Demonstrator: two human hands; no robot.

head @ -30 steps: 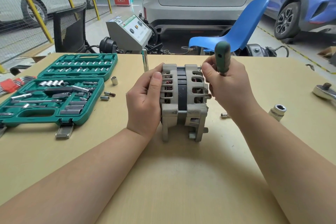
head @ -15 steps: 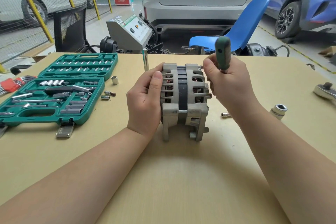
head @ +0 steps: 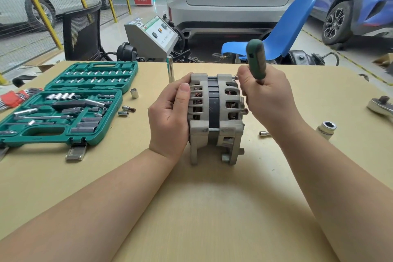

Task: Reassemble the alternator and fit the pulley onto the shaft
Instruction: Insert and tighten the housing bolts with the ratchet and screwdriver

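Alternator [head: 215,117]: grey cast housing with a dark centre band, standing upright on its mounting lugs at the middle of the worktop [head: 191,208], copper windings visible through the vent slots. Left hand [head: 170,117]: cupped against the left end of the housing, thumb laid over the top left rim, fingers curled around the far side and largely hidden. Right hand [head: 268,98]: just beside the right end of the housing, fingers clenched round a green-handled driver [head: 256,59]; the handle stands up and out of the fist, tilted slightly left, and its working end is hidden behind the hand. A through-bolt tip [head: 235,77] shows at the top right corner of the housing, touching the right fingers. Worktop: pale yellow-beige board. Left: open green socket set case [head: 63,108] holding sockets and bits, with loose sockets [head: 134,93] near its right edge and red-holdered hex keys [head: 12,98] at the far left. Far centre: upright chrome extension [head: 170,69]. Right: small bit [head: 263,133], large socket [head: 326,128], ratchet head [head: 381,106] at the edge. Room: workshop floor beyond, with a blue plastic chair [head: 282,34], a grey test machine [head: 153,34], a black mesh chair [head: 81,32], yellow-framed fencing, a white vehicle's rear and a blue car.
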